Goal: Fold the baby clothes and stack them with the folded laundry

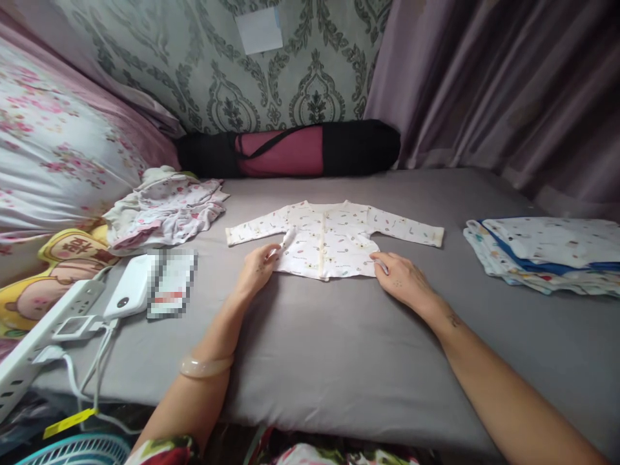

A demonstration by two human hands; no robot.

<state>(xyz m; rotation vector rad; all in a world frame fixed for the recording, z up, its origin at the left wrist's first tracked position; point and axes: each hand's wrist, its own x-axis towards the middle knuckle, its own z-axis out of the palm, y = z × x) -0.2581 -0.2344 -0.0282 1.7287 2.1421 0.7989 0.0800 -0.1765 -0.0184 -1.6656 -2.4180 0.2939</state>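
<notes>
A small white baby shirt (323, 239) with a fine print and a cream front strip lies spread on the grey sheet, both sleeves stretched out sideways. My left hand (259, 266) pinches its lower left side edge near the hem. At the opposite lower corner, my right hand (398, 276) has its thumb and fingers closed on the cloth. The fingertips of both hands are partly hidden by the hands themselves. A pale bangle (207, 367) circles my left forearm.
On the left lie a rumpled clothes pile (167, 203), a white power bank (130, 287) and a power strip (53, 336) with cables. Folded clothes (547, 248) are stacked at right. A long black-and-maroon bag (285, 150) lies along the wall.
</notes>
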